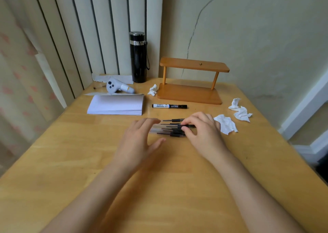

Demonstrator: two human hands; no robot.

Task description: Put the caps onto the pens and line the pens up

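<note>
Cluster of thin pens [171,128] lies mid-surface, roughly parallel, long axes running 9-to-3 o'clock, bunched together and not evenly spaced. Left hand [140,140] sits at 9 o'clock of the cluster, grip wide, fingers spread flat over the clear barrel ends, holding nothing. Right hand [200,128] at 3 o'clock of it, grip narrow, fingertips [184,124] pinched on a black pen end; cap or barrel, cannot tell. Black parts on several pens look like caps or grip sleeves, too blurred to say which pens are capped. Thick marker [169,106] lies alone at 12 o'clock of the cluster, capped, apart from the rest. Judgement: capping looks mostly done or near done, lining up is in hand; left to do are squaring the ends, spacing, maybe bringing the marker in. Wooden surface [88,161] also carries a paper stack [116,105], crumpled tissues [226,124], small wooden shelf [191,83], black flask [138,57].
</note>
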